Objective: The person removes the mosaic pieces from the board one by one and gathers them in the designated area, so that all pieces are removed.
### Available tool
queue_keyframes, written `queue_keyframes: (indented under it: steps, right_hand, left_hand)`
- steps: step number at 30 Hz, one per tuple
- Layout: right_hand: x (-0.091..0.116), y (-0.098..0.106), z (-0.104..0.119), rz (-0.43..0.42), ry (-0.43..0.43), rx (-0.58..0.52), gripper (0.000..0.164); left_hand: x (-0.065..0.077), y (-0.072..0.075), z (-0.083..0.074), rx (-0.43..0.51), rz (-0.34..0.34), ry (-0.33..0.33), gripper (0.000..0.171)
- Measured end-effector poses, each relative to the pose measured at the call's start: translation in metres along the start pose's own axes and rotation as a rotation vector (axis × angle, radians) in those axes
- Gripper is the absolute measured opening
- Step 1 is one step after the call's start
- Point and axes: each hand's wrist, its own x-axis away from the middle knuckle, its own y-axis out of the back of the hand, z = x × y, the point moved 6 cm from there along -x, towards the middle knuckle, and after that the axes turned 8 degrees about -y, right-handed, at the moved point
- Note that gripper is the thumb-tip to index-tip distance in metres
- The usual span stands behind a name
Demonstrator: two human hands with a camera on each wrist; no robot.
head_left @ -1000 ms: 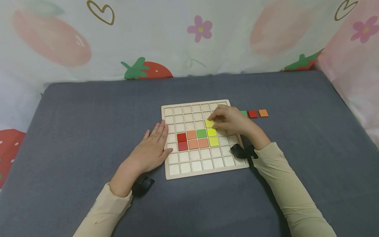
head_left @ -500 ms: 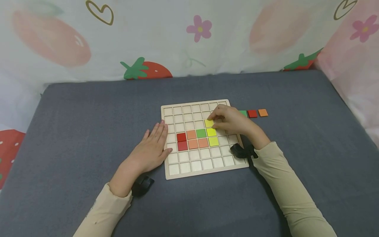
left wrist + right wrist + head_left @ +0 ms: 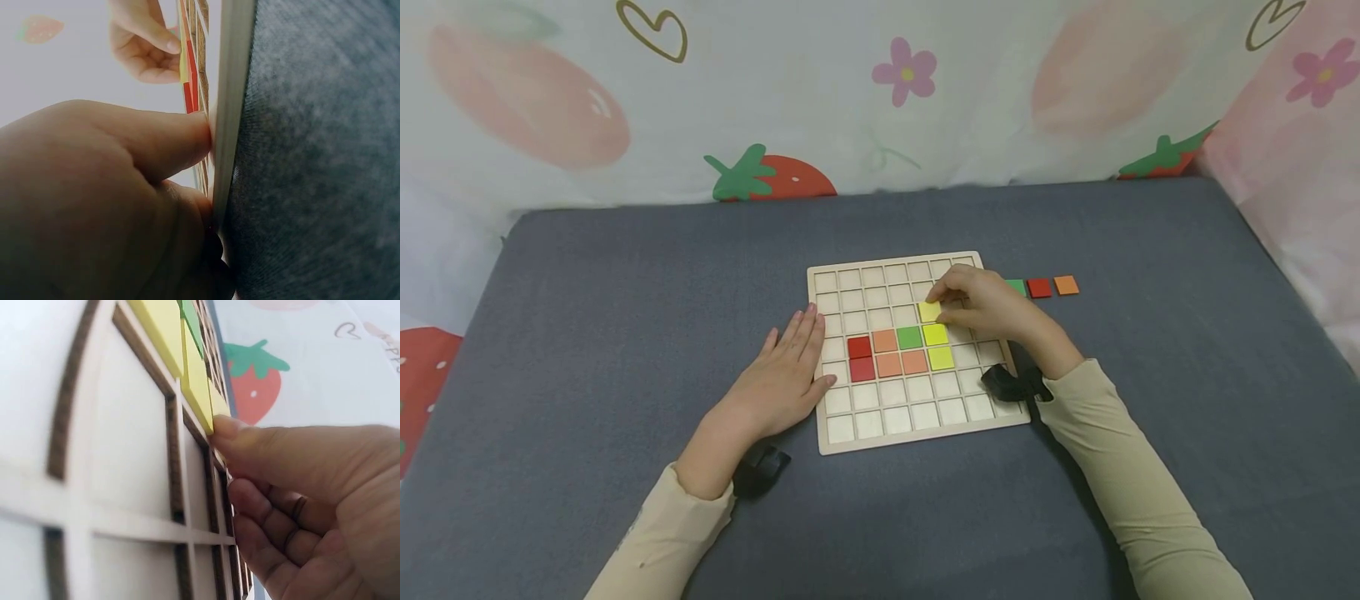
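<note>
A square wooden grid board (image 3: 897, 418) lies on the dark grey cloth. Its cells hold two red tiles (image 3: 862, 369), several salmon tiles (image 3: 889, 365), one green tile (image 3: 910, 337) and a column of yellow tiles (image 3: 940, 358). My right hand (image 3: 988, 304) pinches the topmost yellow tile (image 3: 929, 312) between thumb and finger, at its cell. In the right wrist view the thumb (image 3: 231, 428) touches this tile's edge; the fingertip behind is hidden. With fingers straight, my left hand (image 3: 782, 379) rests against the board's left edge, thumb on the frame.
Beyond the board's right side lie a loose green tile (image 3: 1017, 287), partly behind my right hand, a red tile (image 3: 1040, 288) and an orange tile (image 3: 1067, 286). A printed curtain (image 3: 970, 150) hangs behind the table. Black wrist cameras (image 3: 762, 471) sit under both wrists.
</note>
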Motion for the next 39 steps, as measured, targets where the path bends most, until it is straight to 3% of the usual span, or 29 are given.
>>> queue_keyframes:
  steps: [20, 39]
  right_hand:
    - [-0.0009, 0.0002, 0.0020, -0.025, 0.037, 0.082, 0.021]
    - [0.0016, 0.0047, -0.0005, -0.048, 0.056, 0.050, 0.022]
  left_hand:
    - [-0.0005, 0.0003, 0.0007, 0.000, -0.004, 0.008, 0.073]
    - [0.0009, -0.0008, -0.0001, 0.002, -0.021, -0.008, 0.072]
